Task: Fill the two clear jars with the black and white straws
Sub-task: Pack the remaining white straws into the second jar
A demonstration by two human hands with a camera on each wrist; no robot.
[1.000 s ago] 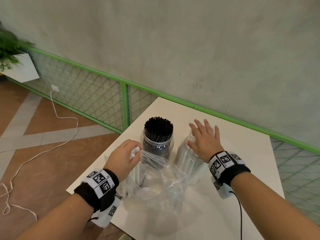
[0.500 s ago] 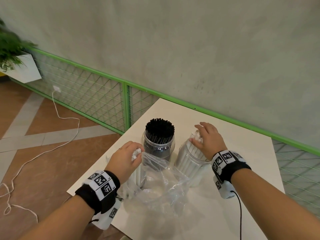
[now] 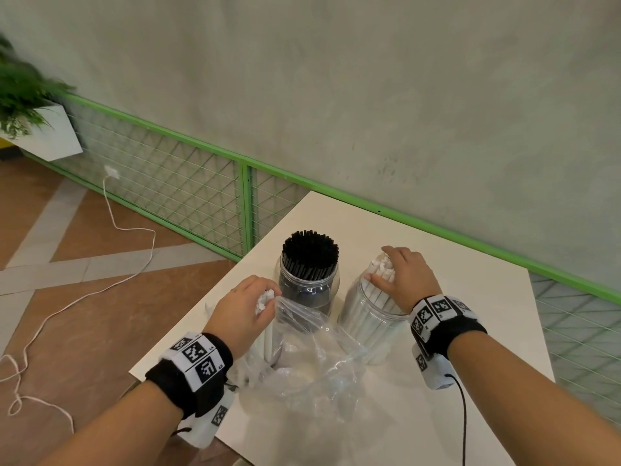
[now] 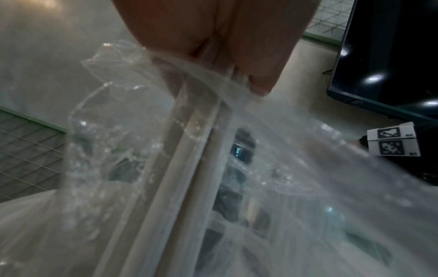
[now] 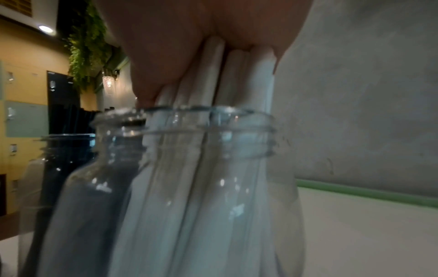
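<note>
On the white worktop point(image 3: 437, 415), the right hand point(image 3: 408, 275) gripped upright white paper straws point(image 3: 381, 267) in a clear plastic jar point(image 3: 366, 317); the left hand point(image 3: 242, 309) pinched upright bagged straws point(image 3: 265, 334). No readable writing.

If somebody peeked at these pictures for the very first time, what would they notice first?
Probably the jar packed with black straws, dark against the white table. Right beside it, the right hand grips white straws standing in the second clear jar. Nearer the camera, the left hand holds more white straws at a crinkly plastic bag.
</note>
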